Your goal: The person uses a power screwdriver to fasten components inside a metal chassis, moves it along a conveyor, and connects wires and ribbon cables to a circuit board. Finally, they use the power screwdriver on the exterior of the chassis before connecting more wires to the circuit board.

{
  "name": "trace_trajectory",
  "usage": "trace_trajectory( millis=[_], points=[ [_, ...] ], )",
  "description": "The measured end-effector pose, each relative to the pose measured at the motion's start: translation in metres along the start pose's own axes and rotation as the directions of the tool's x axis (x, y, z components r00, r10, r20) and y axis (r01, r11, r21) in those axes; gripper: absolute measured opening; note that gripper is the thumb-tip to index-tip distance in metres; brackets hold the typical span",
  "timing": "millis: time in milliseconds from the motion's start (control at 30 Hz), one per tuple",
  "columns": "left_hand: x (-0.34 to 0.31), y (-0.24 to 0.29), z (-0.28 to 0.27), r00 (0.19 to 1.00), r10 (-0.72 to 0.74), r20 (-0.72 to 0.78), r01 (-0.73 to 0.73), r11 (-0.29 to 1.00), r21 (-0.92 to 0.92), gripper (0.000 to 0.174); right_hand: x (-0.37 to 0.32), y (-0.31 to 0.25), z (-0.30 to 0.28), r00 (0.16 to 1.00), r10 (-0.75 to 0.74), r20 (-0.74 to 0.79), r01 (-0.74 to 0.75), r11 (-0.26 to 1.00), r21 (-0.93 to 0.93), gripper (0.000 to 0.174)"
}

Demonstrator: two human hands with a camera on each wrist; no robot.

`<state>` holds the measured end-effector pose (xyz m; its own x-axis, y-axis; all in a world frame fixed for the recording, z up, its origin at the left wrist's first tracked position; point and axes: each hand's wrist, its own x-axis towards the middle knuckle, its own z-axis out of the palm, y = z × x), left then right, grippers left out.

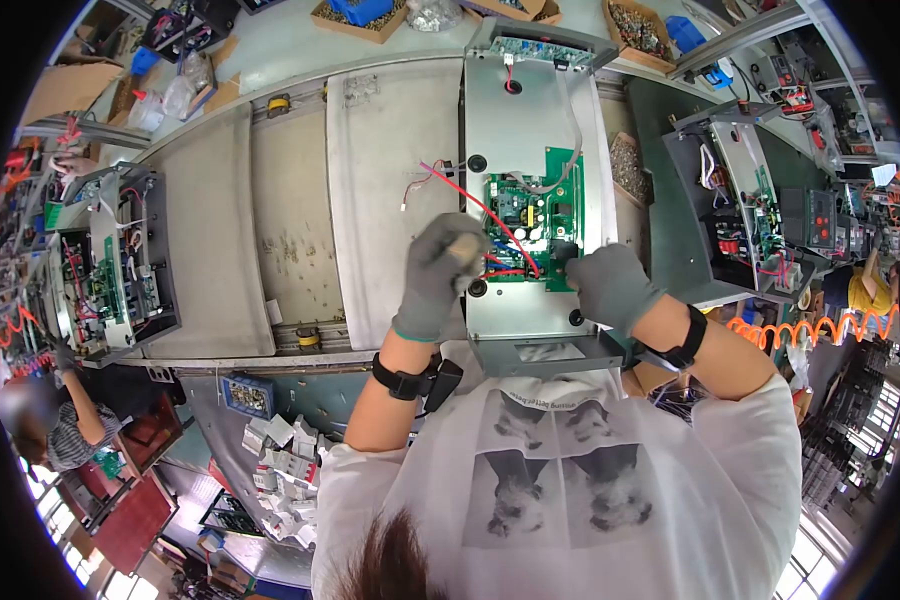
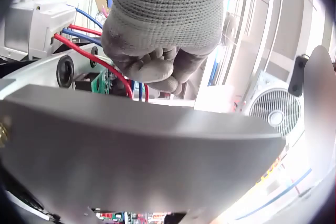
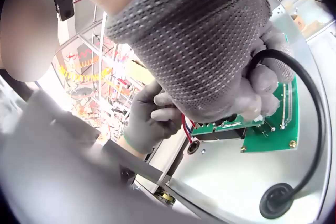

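Note:
A metal chassis panel (image 1: 520,110) carries a green circuit board (image 1: 562,170). My gloved right hand (image 1: 610,285) is at the board's right edge. In the right wrist view its bent fingers hold a black cable (image 3: 310,85), which loops down to a black grommet (image 3: 275,201). My gloved left hand (image 1: 438,265), its fingers curled, is over the panel's left edge beside red wires (image 1: 500,218). In the left wrist view its fingertips overlap red and blue wires (image 2: 94,61); I cannot tell whether it grips them.
Another opened unit (image 1: 740,200) stands to the right, and one more unit (image 1: 115,260) to the left, where another person (image 1: 70,420) works. Beyond the chassis are parts boxes (image 1: 635,30). A loose red lead with a white plug (image 1: 403,206) hangs over the left side.

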<state>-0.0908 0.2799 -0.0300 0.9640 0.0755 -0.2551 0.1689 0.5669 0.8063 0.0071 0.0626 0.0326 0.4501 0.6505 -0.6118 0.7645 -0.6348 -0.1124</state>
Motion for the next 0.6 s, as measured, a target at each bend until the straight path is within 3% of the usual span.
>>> trace_trajectory(
  millis=[33,67,100,133,167,200,233,267,300,367,400,433,500,567,600],
  points=[
    [0.0,-0.004,-0.012,0.992,0.046,-0.119,-0.061,0.99,-0.127,0.018,-0.008,-0.002,0.0,1.0,0.001,-0.013,-0.001,1.0,-0.01,0.021],
    [-0.001,-0.005,-0.02,0.991,0.06,-0.12,-0.076,0.989,-0.126,0.018,-0.02,-0.007,0.002,0.982,0.001,-0.187,-0.009,0.999,-0.041,0.024],
    [-0.006,-0.007,-0.028,0.964,0.053,-0.26,-0.046,0.998,0.036,0.018,-0.03,-0.012,0.004,0.937,-0.01,-0.35,-0.015,0.998,-0.068,0.027],
    [-0.011,-0.012,-0.035,0.914,0.065,-0.4,0.012,0.982,0.188,0.018,-0.04,-0.019,0.001,0.936,-0.025,-0.351,-0.003,0.997,-0.077,0.027],
    [-0.016,-0.029,-0.047,0.91,0.071,-0.408,0.009,0.982,0.191,0.018,-0.052,-0.027,-0.004,0.904,-0.116,-0.412,0.138,0.99,0.025,0.029],
    [-0.02,-0.053,-0.062,0.908,0.119,-0.401,0.053,0.918,0.394,0.018,-0.06,-0.034,-0.005,0.855,-0.192,-0.481,0.28,0.953,0.119,0.03],
    [-0.025,-0.064,-0.069,0.909,0.165,-0.384,0.098,0.809,0.579,0.017,-0.063,-0.038,0.002,0.85,-0.198,-0.488,0.288,0.951,0.116,0.03],
    [-0.033,-0.057,-0.063,0.899,0.04,-0.436,0.252,0.766,0.591,0.022,-0.062,-0.042,0.011,0.852,-0.249,-0.46,0.377,0.902,0.211,0.03],
    [-0.036,-0.057,-0.058,0.897,0.049,-0.439,0.25,0.763,0.596,0.022,-0.063,-0.046,0.017,0.847,-0.304,-0.436,0.457,0.836,0.305,0.03],
    [-0.04,-0.057,-0.05,0.866,0.159,-0.475,0.287,0.619,0.731,0.026,-0.066,-0.053,0.017,0.842,-0.305,-0.445,0.446,0.857,0.257,0.028],
    [-0.037,-0.065,-0.057,0.874,0.095,-0.476,0.274,0.713,0.646,0.034,-0.068,-0.056,0.015,0.86,-0.285,-0.423,0.404,0.887,0.224,0.027],
    [-0.032,-0.07,-0.062,0.872,0.102,-0.478,0.273,0.71,0.649,0.034,-0.069,-0.057,0.015,0.877,-0.261,-0.402,0.359,0.914,0.19,0.025],
    [-0.023,-0.079,-0.071,0.863,-0.056,-0.503,0.336,0.805,0.488,0.042,-0.066,-0.053,0.019,0.866,-0.241,-0.438,0.362,0.907,0.217,0.023],
    [-0.017,-0.094,-0.084,0.856,-0.032,-0.515,0.336,0.791,0.51,0.046,-0.065,-0.045,0.019,0.855,-0.221,-0.47,0.364,0.9,0.239,0.022],
    [-0.016,-0.098,-0.087,0.892,-0.159,-0.423,0.319,0.884,0.342,0.046,-0.064,-0.039,0.019,0.837,-0.217,-0.502,0.345,0.922,0.177,0.021]
  ],
)
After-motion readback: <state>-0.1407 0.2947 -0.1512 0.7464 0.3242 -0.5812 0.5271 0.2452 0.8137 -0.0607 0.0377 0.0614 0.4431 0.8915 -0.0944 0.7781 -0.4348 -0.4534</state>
